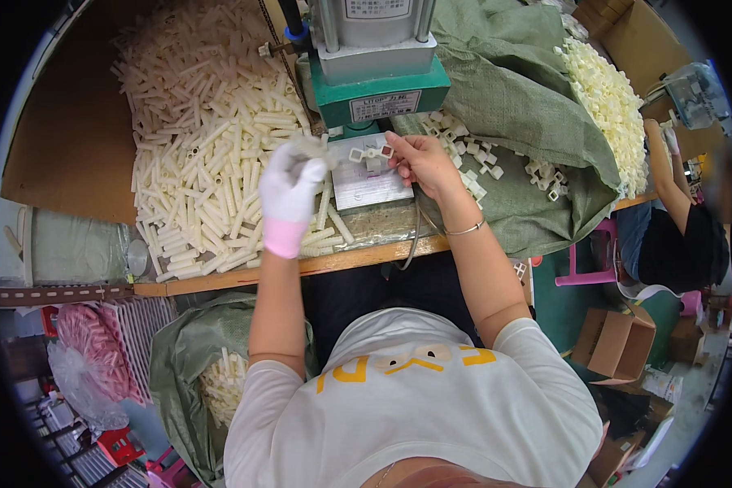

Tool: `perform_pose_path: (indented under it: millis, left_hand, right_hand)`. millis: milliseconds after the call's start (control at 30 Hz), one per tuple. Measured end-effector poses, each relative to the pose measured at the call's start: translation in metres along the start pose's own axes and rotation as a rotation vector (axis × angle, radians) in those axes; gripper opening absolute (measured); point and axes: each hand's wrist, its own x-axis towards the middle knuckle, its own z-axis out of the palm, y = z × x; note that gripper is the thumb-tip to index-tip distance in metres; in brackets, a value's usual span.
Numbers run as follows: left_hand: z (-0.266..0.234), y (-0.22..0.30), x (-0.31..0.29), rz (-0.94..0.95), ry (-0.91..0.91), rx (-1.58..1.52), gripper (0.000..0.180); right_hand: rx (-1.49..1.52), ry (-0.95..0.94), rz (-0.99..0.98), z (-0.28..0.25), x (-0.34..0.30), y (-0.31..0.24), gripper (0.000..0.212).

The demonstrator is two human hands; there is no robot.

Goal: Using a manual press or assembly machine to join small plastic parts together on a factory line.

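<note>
Left hand point(291, 185) in white glove with pink cuff point(283, 237), blurred, finger closure unclear; left forearm point(276, 317) nearly straight up the view. Right hand point(423, 165) bare, fingertips pinching, pointing left; thin bracelet point(465, 228) at wrist, right forearm point(484, 272) slanting up and inward. Hands apart, both out ahead of torso. White short sleeves point(533, 350) on both arms.

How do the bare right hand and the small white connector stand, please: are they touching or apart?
Touching. The head view shows the right hand pinching the white connector by its right end.
</note>
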Motion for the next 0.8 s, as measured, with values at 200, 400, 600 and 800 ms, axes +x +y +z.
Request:
perform_pose_path:
  millis: [200, 400, 600, 800]
  left_hand:
    - [0.032, -0.013, 0.014, -0.147, 0.018, -0.023, 0.025]
    - [0.041, -0.023, 0.028, -0.206, 0.021, 0.306, 0.028]
    - [0.039, -0.012, 0.032, -0.197, 0.011, 0.098, 0.033]
    - [0.045, -0.001, 0.030, 0.000, -0.057, 0.696, 0.028]
  right_hand:
    - [-0.016, 0.073, 0.035, 0.005, -0.011, 0.000, 0.035]
    - [-0.168, 0.048, -0.134, 0.004, -0.008, 0.015, 0.028]
    - [-0.174, 0.056, -0.070, 0.005, -0.006, 0.008, 0.029]
    - [-0.153, 0.082, -0.041, 0.003, -0.007, 0.007, 0.032]
